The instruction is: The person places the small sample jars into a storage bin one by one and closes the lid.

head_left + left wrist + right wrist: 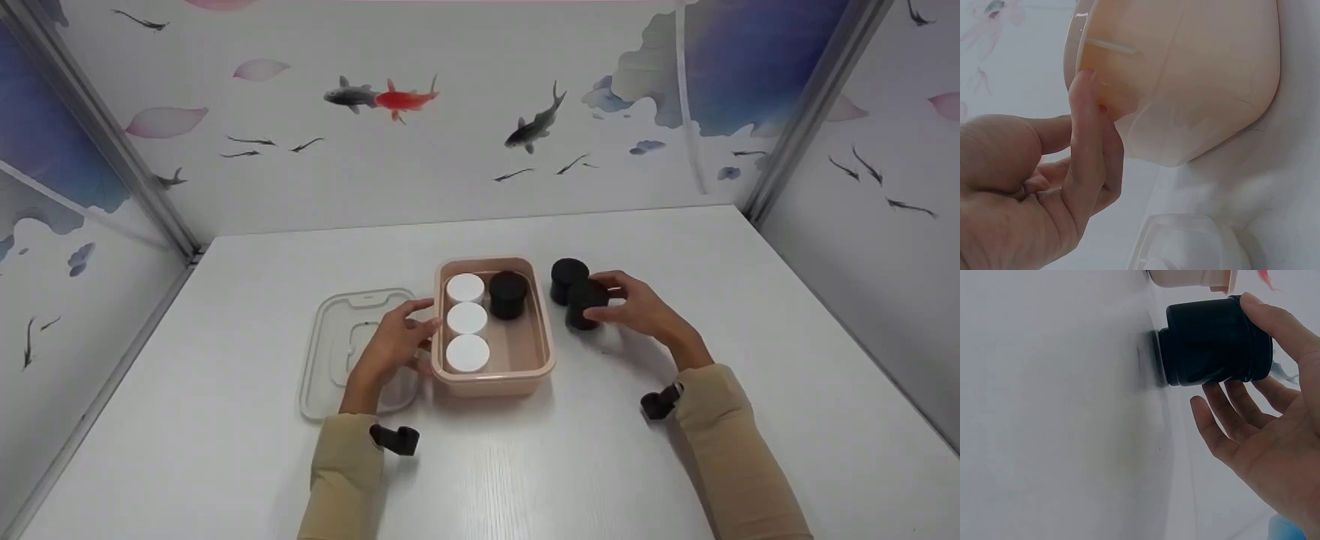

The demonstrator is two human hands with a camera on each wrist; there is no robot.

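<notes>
The person wears a long top with soft sleeves the colour of sand. The left sleeve and the right sleeve both reach down to the wrists, and the cloth shows small folds along the arms. The cuffs sit snug. A small black camera is strapped at the left wrist, a stubby round-ended thing that sticks out to the side. A second black camera of the same kind sits at the right wrist. The left hand and the right hand are bare, with no gloves, rings or watch. The fingernails are short and plain.
</notes>
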